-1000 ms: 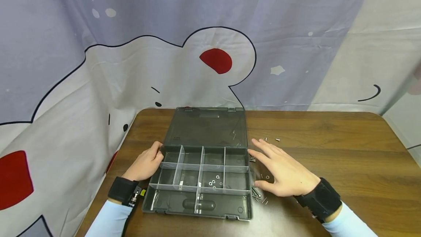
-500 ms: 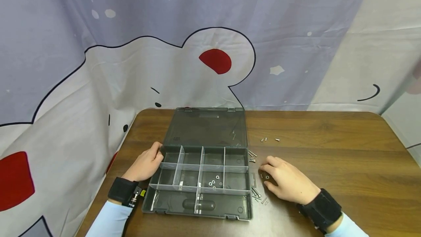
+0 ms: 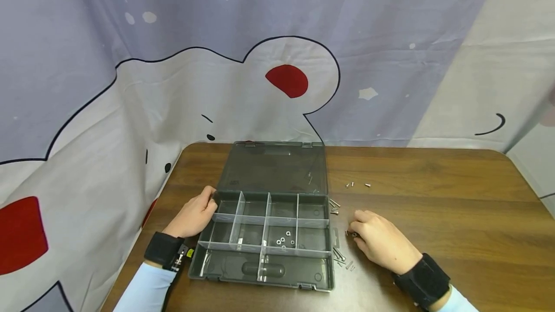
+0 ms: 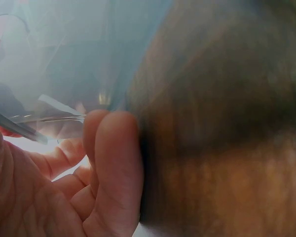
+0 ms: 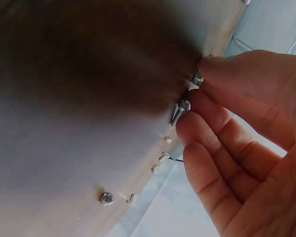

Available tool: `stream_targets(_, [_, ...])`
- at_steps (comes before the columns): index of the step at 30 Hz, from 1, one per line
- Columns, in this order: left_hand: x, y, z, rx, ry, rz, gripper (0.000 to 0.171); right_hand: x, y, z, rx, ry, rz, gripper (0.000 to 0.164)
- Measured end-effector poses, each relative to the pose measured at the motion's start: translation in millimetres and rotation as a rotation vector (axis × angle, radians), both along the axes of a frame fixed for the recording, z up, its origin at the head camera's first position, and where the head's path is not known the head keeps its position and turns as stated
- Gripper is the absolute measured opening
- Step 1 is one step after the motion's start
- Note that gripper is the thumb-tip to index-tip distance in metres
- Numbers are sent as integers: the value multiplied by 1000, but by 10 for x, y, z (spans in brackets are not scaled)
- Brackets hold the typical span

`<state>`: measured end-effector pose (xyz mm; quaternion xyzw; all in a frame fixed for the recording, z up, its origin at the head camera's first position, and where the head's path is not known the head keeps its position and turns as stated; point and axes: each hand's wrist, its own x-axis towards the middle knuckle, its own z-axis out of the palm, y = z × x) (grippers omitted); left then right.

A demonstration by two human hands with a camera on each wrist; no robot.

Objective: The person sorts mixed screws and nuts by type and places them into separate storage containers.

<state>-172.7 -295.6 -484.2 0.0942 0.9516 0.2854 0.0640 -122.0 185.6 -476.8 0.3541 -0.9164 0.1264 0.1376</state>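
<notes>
A grey translucent compartment box point(image 3: 225, 273) lies with its lid point(image 3: 273, 167) folded back. My left hand point(image 3: 195, 213) grips the box's left side near the hinge, fingers curled at the wall. Several hex nuts point(image 3: 283, 240) lie in a middle compartment. To the right of the box, my right hand point(image 3: 381, 240) is low over the table with bent fingers. In the right wrist view its thumb and index fingertips close on a small nut point(image 5: 197, 79). A screw point(image 5: 182, 107) stands just by the middle fingertip.
Long screws point(image 3: 339, 255) lie along the box's right side, with more screws point(image 3: 334, 206) farther up. Several short screws point(image 3: 367, 185) are scattered behind the right hand. A patterned curtain point(image 3: 217, 85) hangs beyond the wooden table point(image 3: 455, 196).
My right hand has come down from its spread pose beside the box to the nut, moving slightly right, its fingers drawing together. The left hand keeps its grip on the box.
</notes>
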Motion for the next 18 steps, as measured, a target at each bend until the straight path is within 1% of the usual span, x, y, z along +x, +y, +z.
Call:
stream_targets(8, [-8,-5,-3,1,-5,-8,26,-38,10,-4,1,-16,-4,25])
stream_targets(14, [-11,-11,-8,-1,2,-1,26,-90,-7,-7,0,-5,-17,30])
stream_targets(18, [-8,-12,-20,-2,2,1,27,-109,-34,20,-15,13,-24,28])
